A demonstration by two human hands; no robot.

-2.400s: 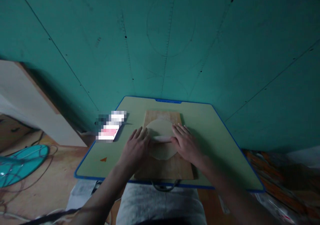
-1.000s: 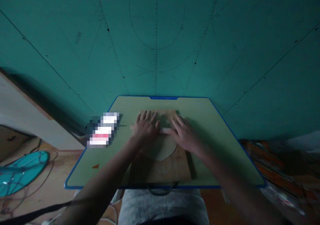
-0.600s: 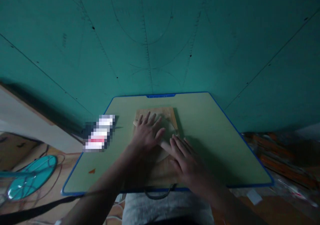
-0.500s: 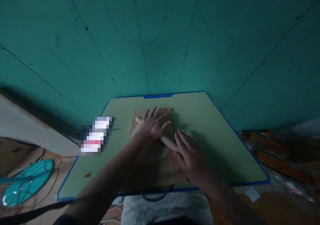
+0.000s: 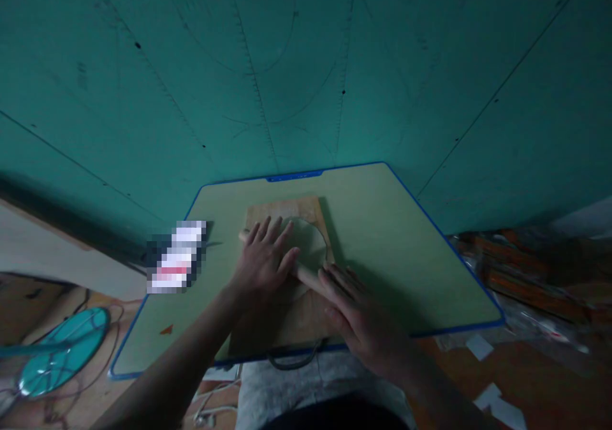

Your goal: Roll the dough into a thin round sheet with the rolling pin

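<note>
**Pale dough under a rolling pin on a wooden board**

Pale and thin, the dough (image 5: 308, 245) is a flat round sheet, its far right edge a clean curve against the wooden board (image 5: 282, 318) it lies on. Its near and left parts are hidden under the hands. The light is dim, so its surface shows no finer detail.

In the head view, the only one, a light wooden rolling pin (image 5: 306, 277) lies slantwise over the dough, its far end poking out past the left hand's fingers at the board's left edge and its near end running under the right hand. The left hand (image 5: 264, 261) lies flat and open, fingers spread, palm pressing on the pin's far half. The right hand (image 5: 356, 312) is likewise flat and open, fingers stretched out over the pin's near half; neither hand curls around it.

The board sits in the middle of a pale green worktop (image 5: 406, 258) with a blue rim, close to the person's lap. A dark wire loop (image 5: 294, 358) hangs at the board's near edge. To the left on the worktop lies a blurred-out item (image 5: 176, 258); no writing on it can be read. A teal wall (image 5: 306, 66) with faint drawn lines and tick marks rises behind. A teal fan (image 5: 52, 353) lies on the floor at far left.
</note>
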